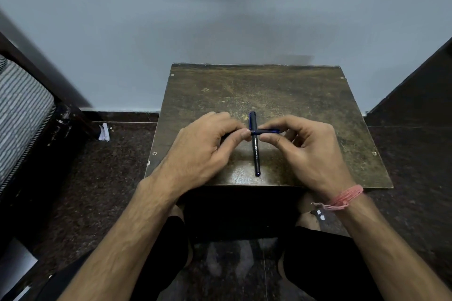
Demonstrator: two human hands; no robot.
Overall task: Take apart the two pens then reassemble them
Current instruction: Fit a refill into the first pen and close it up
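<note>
One dark pen [255, 154] with white lettering and blue ends lies on the small wooden table [305, 95], pointing away from me, cap at its far end. A second dark pen [265, 131] with a blue cap is held crosswise just above it. My left hand [208, 146] grips its barrel end, mostly hidden in the fist, thumb pressed near the cap joint. My right hand [305, 146] pinches the blue cap end between thumb and forefinger. The two pens cross near the lying pen's cap.
The table stands against a pale blue wall [220, 19]. A dark bed frame with a striped mattress [22, 110] is at the left, dark furniture [420, 90] at the right. A scrap of white paper [104, 132] lies on the speckled floor. My knees are under the table's near edge.
</note>
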